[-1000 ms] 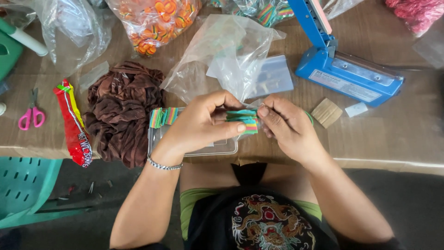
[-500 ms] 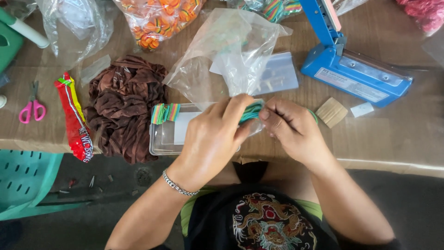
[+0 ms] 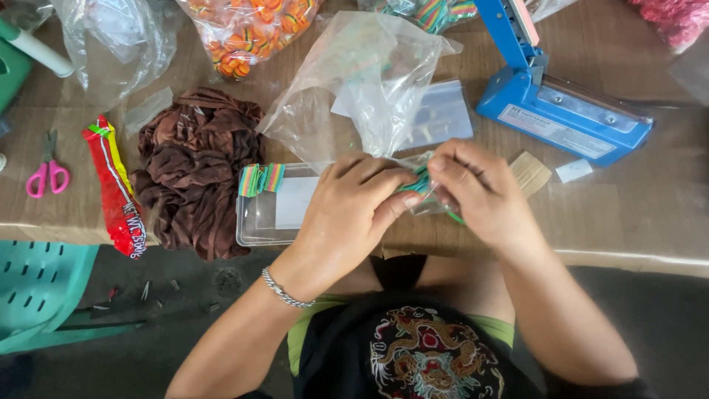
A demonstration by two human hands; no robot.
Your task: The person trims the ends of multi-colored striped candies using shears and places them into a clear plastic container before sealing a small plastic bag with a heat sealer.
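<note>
My left hand (image 3: 353,209) and my right hand (image 3: 480,198) meet over the table's near edge. Between their fingers is a small clear plastic bag (image 3: 427,193) with a stack of rainbow-striped candy strips inside, mostly hidden by my fingers. My left hand pinches the stack from the left; my right hand grips the bag from the right. Under my left hand lies a clear plastic tray (image 3: 272,213) with a few more striped strips (image 3: 261,179) at its far left corner.
A blue heat sealer (image 3: 561,103) stands at the back right. A crumpled clear bag (image 3: 369,81) and a bag of orange candies (image 3: 247,29) lie behind the tray. A brown cloth (image 3: 196,166), red packet (image 3: 114,188) and pink scissors (image 3: 40,174) are at left.
My left hand has rolled over the striped stack and covered it. My right hand has lifted slightly and closed on the small bag around the strips.
</note>
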